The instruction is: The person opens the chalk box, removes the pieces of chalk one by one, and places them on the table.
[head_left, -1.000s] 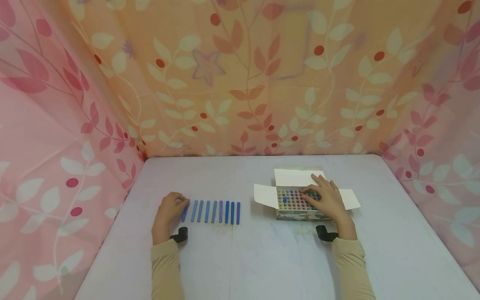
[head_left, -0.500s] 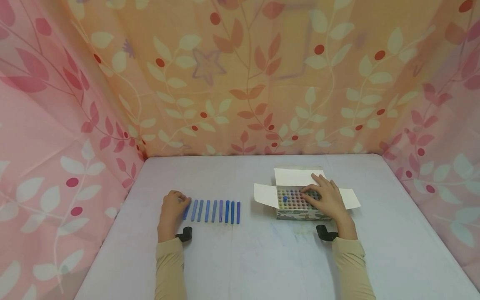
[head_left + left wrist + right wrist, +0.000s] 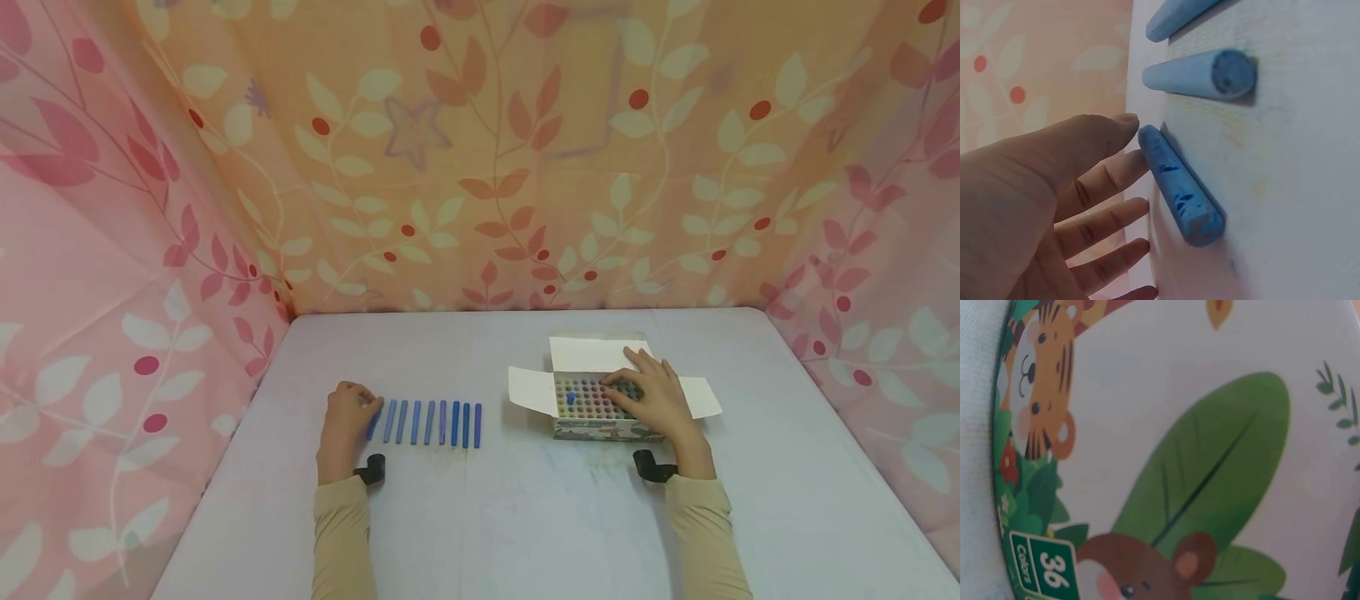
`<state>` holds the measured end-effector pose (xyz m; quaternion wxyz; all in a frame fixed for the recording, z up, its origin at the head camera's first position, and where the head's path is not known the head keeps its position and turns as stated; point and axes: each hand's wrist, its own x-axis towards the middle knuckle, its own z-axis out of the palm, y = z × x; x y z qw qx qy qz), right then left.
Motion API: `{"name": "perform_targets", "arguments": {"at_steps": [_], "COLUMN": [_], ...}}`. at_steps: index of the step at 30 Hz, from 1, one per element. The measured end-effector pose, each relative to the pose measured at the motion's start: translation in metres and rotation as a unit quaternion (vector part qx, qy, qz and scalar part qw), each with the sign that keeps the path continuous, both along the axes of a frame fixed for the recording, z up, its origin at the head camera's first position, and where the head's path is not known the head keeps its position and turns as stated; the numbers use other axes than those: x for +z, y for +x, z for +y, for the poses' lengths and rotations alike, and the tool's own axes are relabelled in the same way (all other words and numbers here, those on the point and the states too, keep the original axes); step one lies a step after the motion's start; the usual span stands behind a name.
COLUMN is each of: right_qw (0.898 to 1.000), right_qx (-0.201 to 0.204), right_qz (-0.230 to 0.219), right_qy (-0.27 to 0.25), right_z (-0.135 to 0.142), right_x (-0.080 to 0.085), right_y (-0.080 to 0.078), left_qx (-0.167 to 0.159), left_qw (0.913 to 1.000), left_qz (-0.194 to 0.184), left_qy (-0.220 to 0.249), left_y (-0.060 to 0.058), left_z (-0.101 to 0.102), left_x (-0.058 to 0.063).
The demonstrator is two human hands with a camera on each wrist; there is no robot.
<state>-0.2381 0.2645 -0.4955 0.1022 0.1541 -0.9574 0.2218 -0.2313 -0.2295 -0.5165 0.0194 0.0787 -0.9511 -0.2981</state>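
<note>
My left hand [image 3: 351, 414] pinches the far end of the leftmost dark blue chalk stick [image 3: 1182, 187] between thumb and index finger; the other fingers extend loosely beside it in the left wrist view. That stick lies slanted on the table. To its right is a spaced row of blue and violet chalk sticks [image 3: 429, 422]. My right hand [image 3: 654, 398] rests over the right part of an open chalk box [image 3: 588, 430], thumb and index fingertips on the chalk tops. One blue chalk [image 3: 571, 398] stands higher than the others. Only the box's printed side appears in the right wrist view.
White box flaps [image 3: 531, 392] spread out at the left, back and right. A pale cloth covers the table [image 3: 517, 525]. Floral curtains [image 3: 480, 167] enclose the back and both sides. Each wrist carries a black camera mount [image 3: 372, 469].
My left hand has shifted slightly to the right, and the leftmost chalk stick has moved a little that way with it. The right hand and the box stay put.
</note>
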Motion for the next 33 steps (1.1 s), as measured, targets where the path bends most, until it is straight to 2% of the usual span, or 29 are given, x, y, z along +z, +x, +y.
{"name": "perform_targets", "arguments": {"at_steps": [10,18,28,33], "right_qw": [1.0,1.0,1.0,1.0], "right_qx": [-0.001,0.001,0.003,0.002], "right_qz": [-0.004,0.004,0.011,0.012], "right_qy": [0.001,0.0,-0.007,-0.004], "right_z": [0.0,0.001,0.0,0.0], "right_x": [0.001,-0.001,-0.002,-0.002], "right_y": [0.0,0.0,0.001,0.0], "left_qx": [0.006,-0.009,-0.049,-0.079], "left_qw": [1.0,0.9991,0.9942,0.9878], "left_qz": [0.003,0.037,0.092,0.13], "left_qy": [0.005,-0.017,-0.024,-0.032], "left_y": [0.001,-0.003,-0.006,-0.006], "left_z": [0.0,0.008,0.042,0.066], "left_x": [0.002,0.005,0.02,0.03]}}
